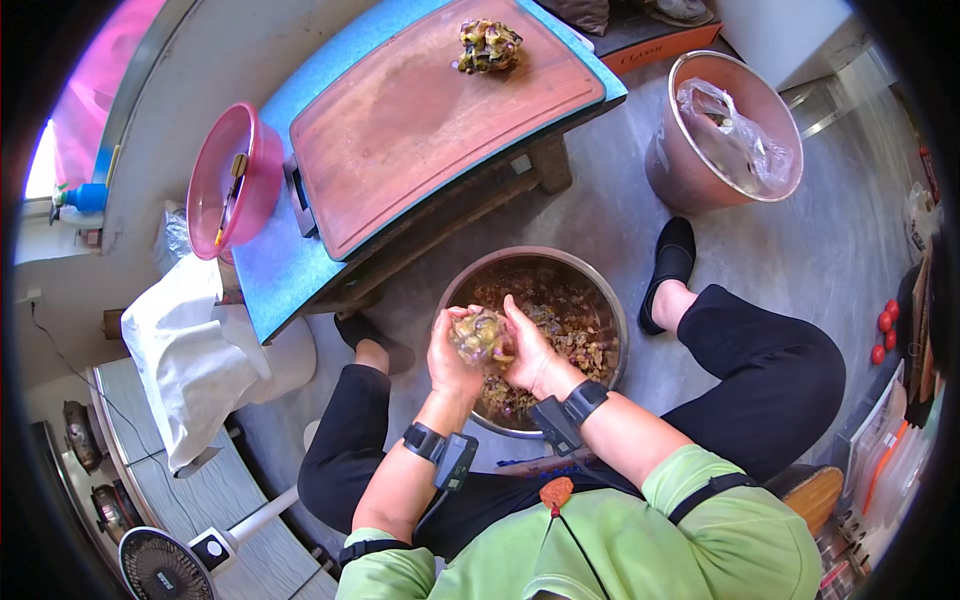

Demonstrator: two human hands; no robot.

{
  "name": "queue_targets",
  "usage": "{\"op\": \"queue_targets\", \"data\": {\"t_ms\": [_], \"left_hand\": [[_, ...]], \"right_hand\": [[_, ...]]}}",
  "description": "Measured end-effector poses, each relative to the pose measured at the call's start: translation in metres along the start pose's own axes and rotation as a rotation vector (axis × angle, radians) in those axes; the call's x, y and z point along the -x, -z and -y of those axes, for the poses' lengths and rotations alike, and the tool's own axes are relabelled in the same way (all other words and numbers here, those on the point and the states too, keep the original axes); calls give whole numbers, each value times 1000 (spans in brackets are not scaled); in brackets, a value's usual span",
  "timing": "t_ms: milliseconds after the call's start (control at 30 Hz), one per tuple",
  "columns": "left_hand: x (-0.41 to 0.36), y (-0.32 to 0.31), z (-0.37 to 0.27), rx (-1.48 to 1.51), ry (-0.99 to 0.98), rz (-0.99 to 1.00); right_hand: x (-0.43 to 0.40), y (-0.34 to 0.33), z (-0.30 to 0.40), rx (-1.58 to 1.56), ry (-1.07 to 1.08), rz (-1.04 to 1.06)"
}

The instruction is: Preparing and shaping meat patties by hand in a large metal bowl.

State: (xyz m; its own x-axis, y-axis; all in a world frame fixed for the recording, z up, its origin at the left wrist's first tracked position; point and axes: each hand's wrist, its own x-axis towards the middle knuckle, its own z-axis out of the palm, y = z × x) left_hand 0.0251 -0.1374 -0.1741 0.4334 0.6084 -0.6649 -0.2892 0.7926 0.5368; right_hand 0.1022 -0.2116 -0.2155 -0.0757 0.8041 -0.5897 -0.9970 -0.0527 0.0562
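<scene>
Between my left hand [455, 352] and my right hand [531, 349] is a clump of chopped, yellowish-green and purple plant matter [484, 339], cupped from both sides. Both hands are over a round metal basin [621, 330] on the floor, which holds more loose chopped pieces [589, 351] in dark liquid. A similar packed ball [489, 46] sits at the far end of a reddish cutting board [420, 127]. The exact kind of vegetable cannot be told.
The board lies on a low blue-topped table [289, 277] beyond the basin. A pink plastic basin [255, 180] with a knife-like tool stands at its left end. A bucket [664, 165] holding a plastic bag stands right, a fan [166, 562] lower left.
</scene>
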Motion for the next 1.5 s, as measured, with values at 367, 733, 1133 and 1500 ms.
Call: {"op": "queue_targets", "data": {"t_ms": [367, 733, 1133, 1500], "left_hand": [[16, -5, -3, -1172, -771, 146], [23, -13, 3, -1803, -1176, 504], [6, 4, 1, -1725, -1260, 608], [2, 7, 6, -1669, -1258, 579]], "right_hand": [[3, 6, 6, -158, -25, 203], [-9, 4, -6, -305, 29, 312], [-3, 5, -7, -104, -105, -4], [0, 1, -8, -136, -116, -86]]}}
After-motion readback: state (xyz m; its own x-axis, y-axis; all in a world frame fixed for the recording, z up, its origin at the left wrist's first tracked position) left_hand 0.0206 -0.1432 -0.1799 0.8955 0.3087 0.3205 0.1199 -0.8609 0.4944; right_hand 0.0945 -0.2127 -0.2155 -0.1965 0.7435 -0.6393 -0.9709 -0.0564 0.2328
